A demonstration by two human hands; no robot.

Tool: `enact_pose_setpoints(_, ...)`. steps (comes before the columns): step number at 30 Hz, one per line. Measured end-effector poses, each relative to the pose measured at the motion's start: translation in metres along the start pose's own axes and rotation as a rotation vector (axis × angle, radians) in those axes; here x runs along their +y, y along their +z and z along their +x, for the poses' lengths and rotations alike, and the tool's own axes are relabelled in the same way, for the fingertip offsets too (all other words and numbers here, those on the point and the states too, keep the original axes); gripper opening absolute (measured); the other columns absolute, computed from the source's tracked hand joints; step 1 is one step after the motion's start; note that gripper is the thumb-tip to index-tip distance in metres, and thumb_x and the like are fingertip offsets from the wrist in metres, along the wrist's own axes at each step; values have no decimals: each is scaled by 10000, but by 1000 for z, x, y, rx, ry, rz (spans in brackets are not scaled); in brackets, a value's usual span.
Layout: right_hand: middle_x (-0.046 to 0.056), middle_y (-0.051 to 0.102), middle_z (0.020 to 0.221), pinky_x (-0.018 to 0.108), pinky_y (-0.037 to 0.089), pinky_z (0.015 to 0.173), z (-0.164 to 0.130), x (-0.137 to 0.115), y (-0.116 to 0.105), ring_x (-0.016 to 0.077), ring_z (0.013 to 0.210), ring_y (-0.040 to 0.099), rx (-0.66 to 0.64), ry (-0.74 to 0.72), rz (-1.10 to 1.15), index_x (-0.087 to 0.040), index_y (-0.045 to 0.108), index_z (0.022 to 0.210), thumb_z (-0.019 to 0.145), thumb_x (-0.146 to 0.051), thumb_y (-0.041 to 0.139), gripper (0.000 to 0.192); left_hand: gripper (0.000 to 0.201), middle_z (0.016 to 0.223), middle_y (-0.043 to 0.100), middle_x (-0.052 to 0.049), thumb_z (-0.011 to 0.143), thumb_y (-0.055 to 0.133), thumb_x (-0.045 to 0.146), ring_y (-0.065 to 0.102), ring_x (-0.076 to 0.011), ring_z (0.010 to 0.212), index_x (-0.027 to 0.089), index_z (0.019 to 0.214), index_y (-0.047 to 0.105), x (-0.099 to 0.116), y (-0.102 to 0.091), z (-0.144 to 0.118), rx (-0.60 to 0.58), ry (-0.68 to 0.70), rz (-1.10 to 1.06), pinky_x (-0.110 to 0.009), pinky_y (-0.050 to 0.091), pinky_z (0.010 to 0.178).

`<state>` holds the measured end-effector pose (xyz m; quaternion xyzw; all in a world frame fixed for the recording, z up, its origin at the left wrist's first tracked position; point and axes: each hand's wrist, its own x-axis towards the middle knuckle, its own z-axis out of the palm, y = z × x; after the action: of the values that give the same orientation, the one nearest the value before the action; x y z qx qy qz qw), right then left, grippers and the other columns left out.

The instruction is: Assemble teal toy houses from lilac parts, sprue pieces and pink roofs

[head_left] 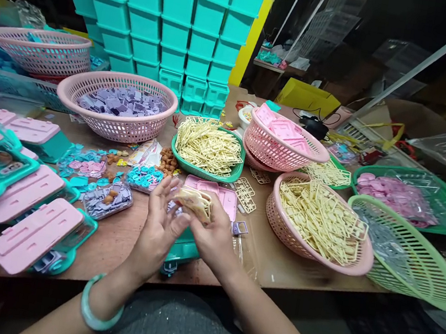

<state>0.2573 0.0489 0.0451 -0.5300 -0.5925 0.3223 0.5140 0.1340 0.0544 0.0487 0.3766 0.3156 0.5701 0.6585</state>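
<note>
Holding cream packet (198, 201) in curled right hand (215, 236). Pointing its long axis toward loosely cupped left hand (158, 230).

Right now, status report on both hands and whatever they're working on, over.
Right hand gripping cream-coloured bundle. Left hand close beside it, grip unclear. Teal container below, partly hidden. Pink plastic part just beyond; nothing visibly blocking either hand.

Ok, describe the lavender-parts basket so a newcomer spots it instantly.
Find the tall stack of teal boxes at the back. In front of its lower left sits a round pink basket. Unlike the other pink baskets, it's heaped with lavender pieces.
</note>
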Motion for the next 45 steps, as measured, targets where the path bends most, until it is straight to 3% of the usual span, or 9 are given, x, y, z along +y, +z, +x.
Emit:
enact_pose_setpoints(2,97,686,1045,430,573,885,-1,-3,5,256,991,663,47,-185,-307,-216,578,1124,956,-230,535,174,882,1575,488,-46,720,885,168,428,-251,1478,360,1470,462,-5,3,-3,34,-51,-83,-291,390,1165)
enact_pose_setpoints(4,131,655,1135,458,553,952,-3,-9,7,277,1096,624,-16,-294,-429,-192,553,1212,929,-156,515,287,796,1540,541,-38,803,811,217,465,-245,1456,347,1496,444,-6,3,-1,79,-110,-170,-301,388,1171)
enact_pose_setpoints(9,133,545,1409,476,497,1112,-9,-21,-1,281,1346,524,-216,-234,-268,-246,434,1427,860,-338,754,657,529,1307,729,-76,867,630,297,599,-322,1331,210,1387,600,8,-9,11,101,-271,-406,-423,475,1120)
enact_pose_setpoints(17,124,704,1250,450,551,1021,0,-8,2,258,1180,660,-81,-200,-137,-193,649,1260,965,-292,606,314,465,1088,814,-83,893,549,241,741,-278,1109,164,1341,644,10,-23,16,92,-368,-602,-426,510,1089)
enact_pose_setpoints(22,61,775,1108,384,579,918,5,-2,-5,221,978,724,-34,-13,67,-248,724,1253,1037,-363,497,334,536,1172,790,-134,919,472,280,708,-333,1181,170,1435,567,13,-31,22,41,-434,-662,-549,497,1080)
enact_pose_setpoints(28,44,787,1010,413,592,951,14,8,-11,232,1009,731,-26,234,435,-245,774,1151,955,-474,630,334,557,1217,770,-167,949,420,293,671,-361,1240,152,1478,522,14,-30,23,69,-479,-672,-622,457,1098)
enact_pose_setpoints(36,35,776,862,378,669,727,20,19,-18,215,782,765,34,440,680,-211,788,1014,777,-565,786,426,589,1257,749,-189,935,459,323,635,-374,1287,141,1493,502,11,-36,24,71,-491,-704,-666,379,1141)
enact_pose_setpoints(41,67,799,1016,440,645,859,15,12,-20,263,973,763,137,302,441,-229,776,1122,889,-548,684,405,581,1274,742,-184,912,504,357,663,-369,1248,174,1462,540,13,-33,23,79,-453,-657,-658,405,1123)
enact_pose_setpoints(45,59,768,1199,447,560,1040,3,2,-10,254,1178,697,61,45,112,-266,736,1240,1017,-413,536,334,505,1166,786,-150,923,475,293,679,-327,1230,155,1390,611,15,-20,23,178,-405,-597,-566,454,1124)
